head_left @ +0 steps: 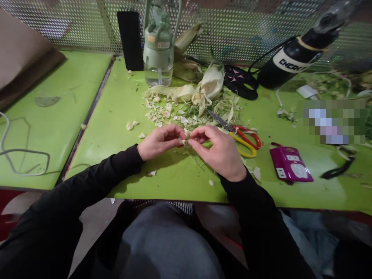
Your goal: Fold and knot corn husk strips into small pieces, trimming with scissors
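Over the front of the green table, my left hand [165, 140] pinches a small pale piece of husk [187, 134] between thumb and fingertips. My right hand [216, 149] grips the same piece from the other side, its fingers closed; they partly hide it. Just behind lies a heap of torn, curled husk bits and green shreds [165, 113]. Larger cream-coloured corn husks [210, 83] rest on the heap. Beside my right hand lie scissors [245, 141] with one red and one yellow handle, blades pointing back toward the heap.
A green water bottle [158, 54] and an upright black phone [130, 40] stand at the back, before a perforated metal panel [99, 23]. To the right are a purple packet [290, 163] and a black bottle [290, 62]. A brown paper bag [26, 58] sits left, past the table seam.
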